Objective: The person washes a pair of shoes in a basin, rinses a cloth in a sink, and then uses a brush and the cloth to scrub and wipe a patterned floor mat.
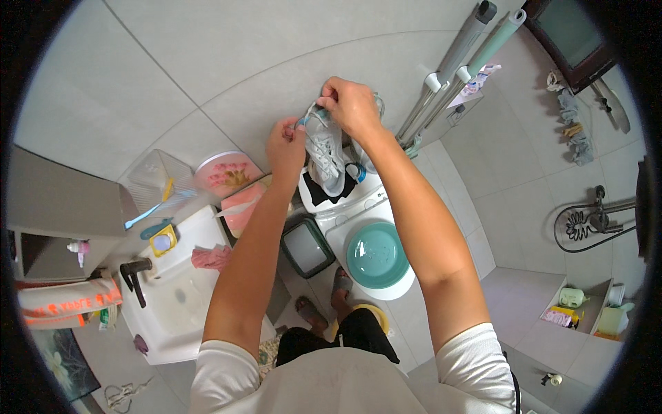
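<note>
A white-grey lace-up sneaker (324,155) stands toe toward me on a black cloth (316,189) on top of the white toilet tank (327,207). My left hand (288,150) is at the left of the shoe's collar, fingertips pinched on what looks like a lace. My right hand (351,103) is above the collar's other side, thumb and fingers pinched together at the lace or heel edge; the exact hold is small to see. A second light shoe (364,155) stands to the right, partly hidden by my right forearm. A blue-black ring-shaped item (357,172) lies between the toes.
A teal basin (378,255) holding water sits on the toilet lid (341,239). A dark-rimmed bin (308,247) stands left of it, beside the white sink (181,310) with its black faucet (135,274). Mop handles (465,46) lean at the right against the wall.
</note>
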`<state>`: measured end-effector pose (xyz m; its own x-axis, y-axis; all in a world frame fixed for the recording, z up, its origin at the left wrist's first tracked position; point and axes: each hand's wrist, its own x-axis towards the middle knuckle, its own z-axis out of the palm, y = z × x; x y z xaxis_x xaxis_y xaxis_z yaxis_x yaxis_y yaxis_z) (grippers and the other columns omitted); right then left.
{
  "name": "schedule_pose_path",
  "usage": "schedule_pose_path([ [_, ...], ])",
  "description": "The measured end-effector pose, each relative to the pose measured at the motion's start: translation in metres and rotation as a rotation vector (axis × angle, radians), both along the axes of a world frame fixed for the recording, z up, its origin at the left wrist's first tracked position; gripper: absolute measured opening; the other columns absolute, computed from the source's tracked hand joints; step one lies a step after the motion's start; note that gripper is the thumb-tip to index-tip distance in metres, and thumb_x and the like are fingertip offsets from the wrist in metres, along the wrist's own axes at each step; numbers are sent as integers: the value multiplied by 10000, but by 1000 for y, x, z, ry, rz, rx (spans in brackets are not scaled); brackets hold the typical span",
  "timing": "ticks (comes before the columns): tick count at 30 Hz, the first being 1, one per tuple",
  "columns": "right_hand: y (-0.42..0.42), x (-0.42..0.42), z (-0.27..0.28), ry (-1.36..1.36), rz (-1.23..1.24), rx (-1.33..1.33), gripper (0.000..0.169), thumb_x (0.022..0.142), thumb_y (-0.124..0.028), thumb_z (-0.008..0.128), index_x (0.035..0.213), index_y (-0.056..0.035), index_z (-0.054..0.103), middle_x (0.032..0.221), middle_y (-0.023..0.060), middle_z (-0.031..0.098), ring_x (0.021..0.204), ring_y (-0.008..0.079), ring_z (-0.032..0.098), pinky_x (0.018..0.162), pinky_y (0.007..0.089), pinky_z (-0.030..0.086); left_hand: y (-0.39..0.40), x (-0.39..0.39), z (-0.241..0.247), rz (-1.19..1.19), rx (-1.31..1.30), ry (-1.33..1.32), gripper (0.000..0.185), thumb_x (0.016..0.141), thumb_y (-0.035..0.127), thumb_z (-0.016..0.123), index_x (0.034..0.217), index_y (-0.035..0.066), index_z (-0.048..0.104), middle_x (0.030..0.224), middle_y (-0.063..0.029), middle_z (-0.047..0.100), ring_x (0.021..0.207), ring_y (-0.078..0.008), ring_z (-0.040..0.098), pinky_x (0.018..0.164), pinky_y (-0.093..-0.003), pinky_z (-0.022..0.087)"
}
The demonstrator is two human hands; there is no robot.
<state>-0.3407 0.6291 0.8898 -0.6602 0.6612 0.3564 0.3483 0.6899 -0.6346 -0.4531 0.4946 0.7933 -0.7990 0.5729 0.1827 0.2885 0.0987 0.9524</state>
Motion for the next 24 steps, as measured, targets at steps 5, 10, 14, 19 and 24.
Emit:
schedule_pose_path([
  [5, -15, 30, -26, 74, -52, -20, 168, 878, -171, 788, 1021, -84, 767, 1118, 145, 717, 982, 358, 705, 837, 474, 561, -20, 1, -8, 21, -2, 96, 268, 925, 118, 757, 1178, 46, 705, 923, -51, 645, 778, -162, 634, 719, -323, 538],
  [10, -52, 99, -65, 156, -199, -93, 148, 884, -93, 734, 1027, -68, 763, 1095, 143, 705, 832, 340, 698, 778, 445, 561, -81, 53, -29, -74, -68, 69, 245, 932, 82, 735, 1173, 44, 713, 970, -56, 655, 784, -149, 630, 725, -311, 535],
  [14, -100, 154, -106, 119, -222, -214, 119, 889, -96, 721, 997, -65, 759, 988, 146, 727, 791, 320, 692, 766, 431, 558, -148, 102, -68, -184, -177, -63, 219, 941, 56, 722, 1159, 47, 730, 1003, -54, 668, 770, -132, 620, 715, -297, 525],
  [19, -184, 200, -137, 16, -335, -344, 126, 920, -120, 719, 1022, -60, 759, 938, 140, 745, 778, 291, 703, 765, 407, 566, -248, 145, -101, -294, -232, -222, 197, 954, 47, 713, 1149, 58, 745, 1033, -42, 693, 765, -125, 636, 696, -294, 524],
  [24, -296, 178, -142, -25, -330, -450, 127, 946, -138, 726, 1041, -66, 768, 912, 142, 772, 773, 266, 735, 753, 385, 580, -355, 123, -97, -277, -265, -161, 205, 971, 35, 701, 1174, 37, 726, 1054, -32, 682, 705, -74, 589, 652, -255, 480],
])
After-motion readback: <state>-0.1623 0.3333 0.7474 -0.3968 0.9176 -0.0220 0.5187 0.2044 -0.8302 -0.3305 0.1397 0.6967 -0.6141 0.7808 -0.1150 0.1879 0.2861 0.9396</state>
